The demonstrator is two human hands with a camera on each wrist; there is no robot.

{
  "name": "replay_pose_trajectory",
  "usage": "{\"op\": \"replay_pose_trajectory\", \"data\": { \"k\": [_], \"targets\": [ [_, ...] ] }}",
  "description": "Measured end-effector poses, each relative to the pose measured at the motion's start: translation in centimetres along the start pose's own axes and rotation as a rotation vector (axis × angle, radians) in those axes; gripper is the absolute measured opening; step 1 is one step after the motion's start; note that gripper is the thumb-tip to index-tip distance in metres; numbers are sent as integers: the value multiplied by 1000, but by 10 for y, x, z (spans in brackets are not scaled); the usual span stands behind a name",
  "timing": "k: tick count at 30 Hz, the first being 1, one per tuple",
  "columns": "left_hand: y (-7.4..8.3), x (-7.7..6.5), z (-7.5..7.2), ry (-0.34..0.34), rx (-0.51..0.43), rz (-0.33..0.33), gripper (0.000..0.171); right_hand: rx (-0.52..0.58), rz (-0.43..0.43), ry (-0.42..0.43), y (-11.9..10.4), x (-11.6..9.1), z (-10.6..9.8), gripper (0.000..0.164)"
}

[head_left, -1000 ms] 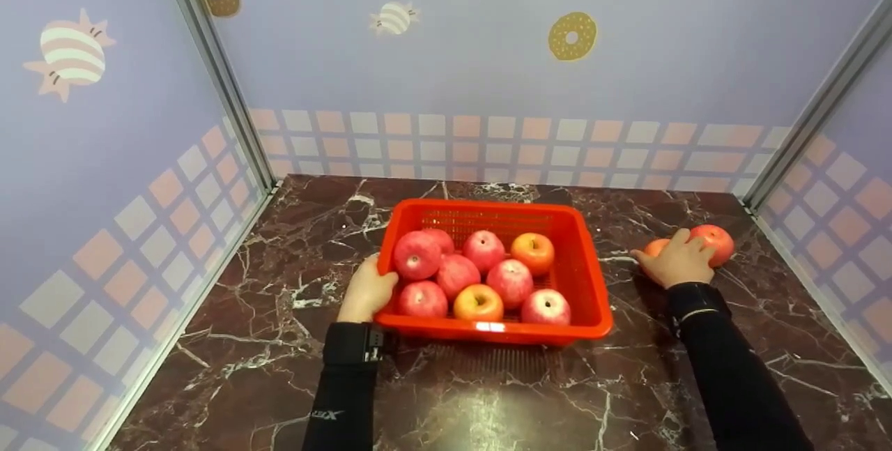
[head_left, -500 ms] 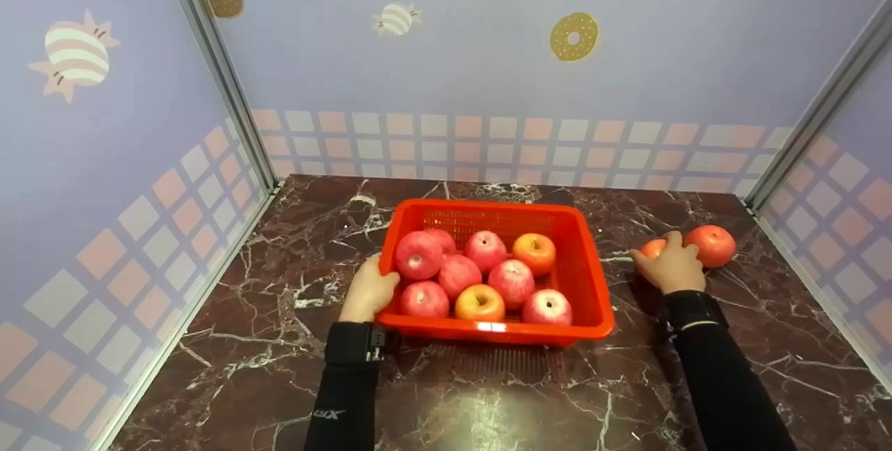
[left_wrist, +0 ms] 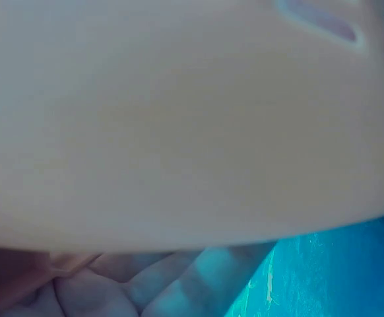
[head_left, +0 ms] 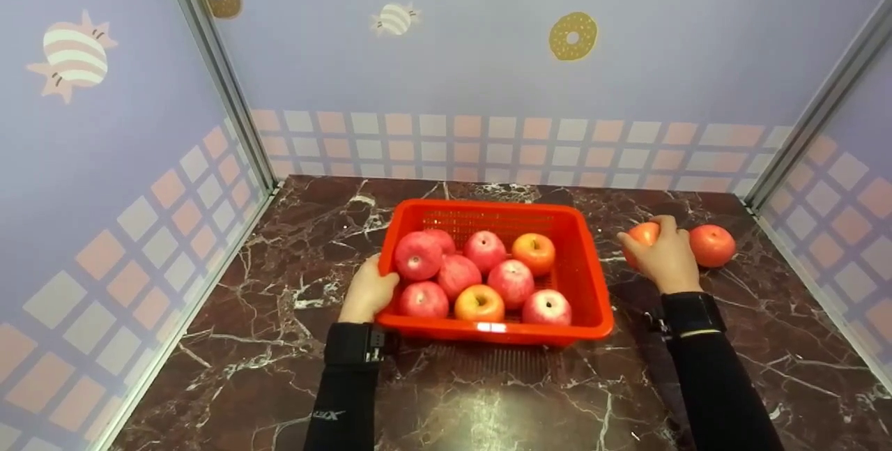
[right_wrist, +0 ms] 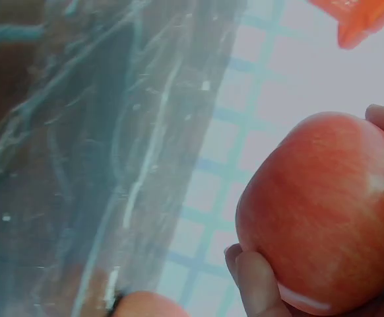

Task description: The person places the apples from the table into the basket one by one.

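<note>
A red plastic basket (head_left: 599, 297) with several red and yellow-red apples stands in the middle of the table in the head view. My left hand (head_left: 369, 291) grips its left rim, thumb over the edge. In the left wrist view a pale blurred surface fills most of the picture, with part of the left hand (left_wrist: 113, 290) below it. To the right of the basket, my right hand (head_left: 667, 256) holds an orange-red apple (head_left: 642, 235) between thumb and fingers. The right wrist view shows this apple (right_wrist: 324, 211) close up, fingers at its lower left and upper right.
Another red apple (head_left: 712, 246) rests on the table just right of my right hand. The dark marbled table (head_left: 279, 381) is bounded by patterned walls at the back (head_left: 474, 88) and both sides.
My right hand has shifted left from beside the right-hand apple and raised the orange-red apple, now more visible in its grip. The left hand and basket have stayed put.
</note>
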State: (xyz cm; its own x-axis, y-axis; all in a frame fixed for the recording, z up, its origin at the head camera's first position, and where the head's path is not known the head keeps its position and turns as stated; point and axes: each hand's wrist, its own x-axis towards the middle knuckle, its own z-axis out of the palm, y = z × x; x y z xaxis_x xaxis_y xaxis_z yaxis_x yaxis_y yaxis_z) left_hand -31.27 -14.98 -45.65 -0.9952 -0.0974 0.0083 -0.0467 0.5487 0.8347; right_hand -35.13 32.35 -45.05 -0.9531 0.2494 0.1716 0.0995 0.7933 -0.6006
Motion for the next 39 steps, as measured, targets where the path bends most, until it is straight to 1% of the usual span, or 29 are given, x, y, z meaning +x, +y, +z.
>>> {"op": "replay_pose_trajectory", "data": {
  "k": [5,9,15,18,22,26,29,39],
  "targets": [
    [0,0,-1,-1,-4,2,47,38,-44,26,-14,-8,-9,86],
    [1,0,-1,2,-10,8,45,86,-80,63,-29,-18,-15,83],
    [1,0,0,3,7,7,48,154,-133,129,-56,-38,-23,74],
    [1,0,0,5,3,3,47,173,-165,138,-72,-50,-25,72],
    [1,0,0,3,-6,1,46,209,-217,125,-92,-66,-21,69],
    [0,0,0,2,-3,3,46,251,-262,74,-110,-78,-14,69],
    [0,0,0,3,-4,6,45,268,-272,31,-123,-84,-8,69],
    [1,0,0,2,-11,8,42,349,-321,-21,-159,-104,13,67]
  ]
}}
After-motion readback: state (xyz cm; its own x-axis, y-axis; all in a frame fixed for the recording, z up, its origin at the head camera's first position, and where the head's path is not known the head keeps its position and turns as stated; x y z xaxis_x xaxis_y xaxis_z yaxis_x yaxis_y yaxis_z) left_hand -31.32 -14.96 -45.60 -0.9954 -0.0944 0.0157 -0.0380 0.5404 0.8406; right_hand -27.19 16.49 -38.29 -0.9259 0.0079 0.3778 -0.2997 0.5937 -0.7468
